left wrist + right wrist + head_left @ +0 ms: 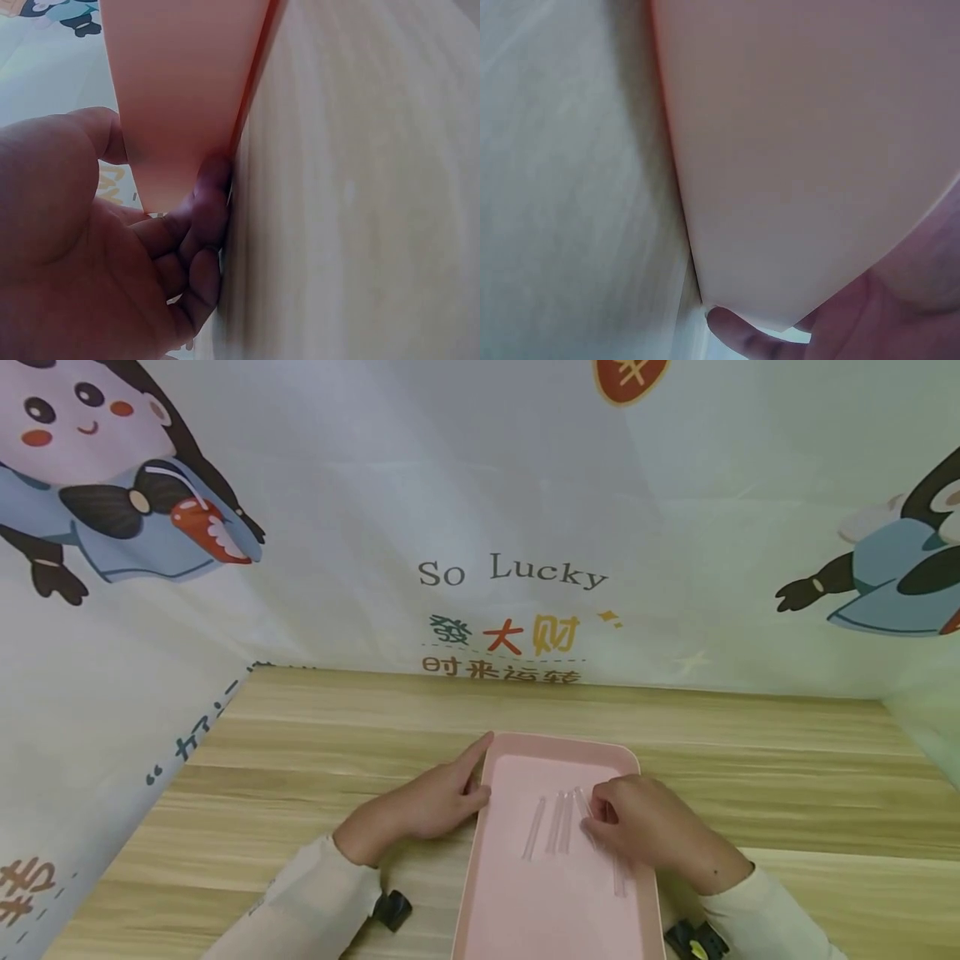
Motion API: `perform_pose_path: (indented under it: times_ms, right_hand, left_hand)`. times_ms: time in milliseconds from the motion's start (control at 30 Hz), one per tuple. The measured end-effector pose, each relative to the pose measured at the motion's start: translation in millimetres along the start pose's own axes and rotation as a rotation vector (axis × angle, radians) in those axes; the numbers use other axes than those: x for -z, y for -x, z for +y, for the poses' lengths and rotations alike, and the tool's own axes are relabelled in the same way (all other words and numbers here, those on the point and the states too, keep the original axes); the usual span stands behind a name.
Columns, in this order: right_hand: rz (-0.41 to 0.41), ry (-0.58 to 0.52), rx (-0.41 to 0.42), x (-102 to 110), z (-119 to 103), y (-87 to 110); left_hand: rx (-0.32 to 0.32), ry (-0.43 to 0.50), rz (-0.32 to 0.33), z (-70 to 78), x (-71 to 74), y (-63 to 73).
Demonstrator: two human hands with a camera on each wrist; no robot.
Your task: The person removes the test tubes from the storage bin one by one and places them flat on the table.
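A pink rectangular tray (540,910) lies on the wooden table, its long sides running away from me. My left hand (438,797) holds the tray's left side, thumb at the rim. In the left wrist view, curled fingers (210,214) touch the tray's outer wall (184,90) near the tabletop. Several slim clear tubes (534,828) lie inside, most of them side by side. My right hand (648,822) reaches over the right rim, and its thumb and forefinger pinch one clear tube (580,802), partly hidden by them. Another tube (619,877) lies below that hand.
Around the tray spreads the wood-grain table (360,718). A pale printed backdrop (337,527) with cartoon figures and lettering stands along the table's back and sides. Black wrist devices (392,910) are on both sleeves.
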State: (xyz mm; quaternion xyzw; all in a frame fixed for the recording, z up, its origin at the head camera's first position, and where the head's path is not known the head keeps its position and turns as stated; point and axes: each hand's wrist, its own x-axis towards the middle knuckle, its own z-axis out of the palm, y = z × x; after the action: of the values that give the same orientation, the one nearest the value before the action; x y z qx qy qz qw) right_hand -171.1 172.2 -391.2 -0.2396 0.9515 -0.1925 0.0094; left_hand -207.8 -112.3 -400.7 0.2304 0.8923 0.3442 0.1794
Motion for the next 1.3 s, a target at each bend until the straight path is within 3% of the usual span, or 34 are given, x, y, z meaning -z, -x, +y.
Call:
perform_pose_path:
  times_ms: [267, 767, 1300]
  right_hand:
    - [0.013, 0.028, -0.001, -0.3, -0.9, -0.8]
    - [0.01, 0.014, 0.011, -0.7, -1.1, -0.6]
    - [0.004, 0.0, 0.013, -1.9, -0.7, 0.6]
  left_hand:
    - [-0.021, 0.011, 0.004, -1.6, 0.8, -0.7]
    - [-0.007, -0.008, -0.004, -1.6, 0.4, -0.5]
    - [-0.008, 0.03, -0.014, -0.6, -0.3, 0.0]
